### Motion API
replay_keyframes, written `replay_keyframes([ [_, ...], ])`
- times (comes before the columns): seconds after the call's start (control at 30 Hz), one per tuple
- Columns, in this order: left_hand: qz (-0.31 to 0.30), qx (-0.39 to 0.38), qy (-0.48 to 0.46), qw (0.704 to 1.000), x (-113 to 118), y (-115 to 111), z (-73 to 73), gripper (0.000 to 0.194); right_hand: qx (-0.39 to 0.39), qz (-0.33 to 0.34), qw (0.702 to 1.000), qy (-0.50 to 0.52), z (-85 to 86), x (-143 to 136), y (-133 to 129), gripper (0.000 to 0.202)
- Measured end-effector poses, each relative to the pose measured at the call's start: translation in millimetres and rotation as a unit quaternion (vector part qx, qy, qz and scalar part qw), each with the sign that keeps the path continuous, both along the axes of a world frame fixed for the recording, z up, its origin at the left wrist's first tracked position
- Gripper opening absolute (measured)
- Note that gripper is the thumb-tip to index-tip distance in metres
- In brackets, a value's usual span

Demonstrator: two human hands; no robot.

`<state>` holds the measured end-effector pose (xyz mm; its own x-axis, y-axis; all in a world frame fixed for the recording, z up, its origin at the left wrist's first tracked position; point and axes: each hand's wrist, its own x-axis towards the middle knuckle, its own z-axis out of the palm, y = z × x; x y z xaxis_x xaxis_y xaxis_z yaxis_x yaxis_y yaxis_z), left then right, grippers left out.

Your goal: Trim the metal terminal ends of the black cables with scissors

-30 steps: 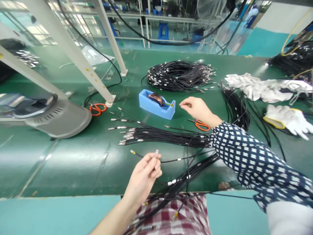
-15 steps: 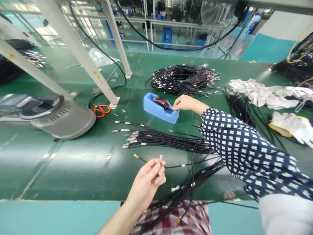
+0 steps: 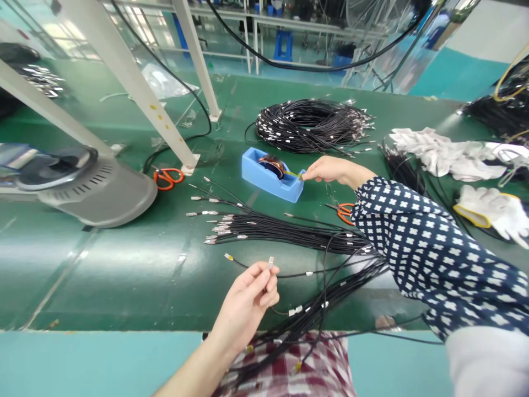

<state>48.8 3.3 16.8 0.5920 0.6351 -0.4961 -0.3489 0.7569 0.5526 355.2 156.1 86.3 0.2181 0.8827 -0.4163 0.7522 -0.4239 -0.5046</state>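
Note:
My left hand [image 3: 250,292] is closed in a pinch on a black cable, whose silver connector [image 3: 270,262] points up above the fingertips. Over at the blue tape dispenser [image 3: 270,177], my right hand [image 3: 326,169] pinches the end of a yellowish tape strip [image 3: 292,174] drawn from the amber roll [image 3: 273,164]. The strip stretches from the roll across the dispenser's right end. Between my hands lies a bundle of black cables [image 3: 285,231] with silver tips toward the left. More black cables [image 3: 306,320] hang over the table's front edge onto my lap.
A large cable coil [image 3: 309,127] lies behind the dispenser. Orange-handled scissors [image 3: 168,177] rest near the white post, and orange-handled snips [image 3: 344,213] beside my right sleeve. A grey machine base [image 3: 99,187] stands left; white gloves [image 3: 491,215] lie right.
My right hand has moved right from the dispenser, pulling out a longer stretch of tape. The orange snips beside my sleeve are now exposed. My left hand keeps its pinch.

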Motion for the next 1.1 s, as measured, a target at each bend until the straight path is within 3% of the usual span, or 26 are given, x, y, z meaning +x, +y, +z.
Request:
replay_keyframes([
  [0.8, -0.010, 0.000, 0.009, 1.000, 1, 0, 1.3, 0.019, 0.059, -0.071, 0.987, 0.130, -36.0, 5, -11, 0.015],
  [1.1, -0.017, 0.002, 0.015, 1.000, 2, 0, 0.0, 0.018, 0.137, -0.062, 0.985, 0.082, -41.0, -8, -19, 0.013],
])
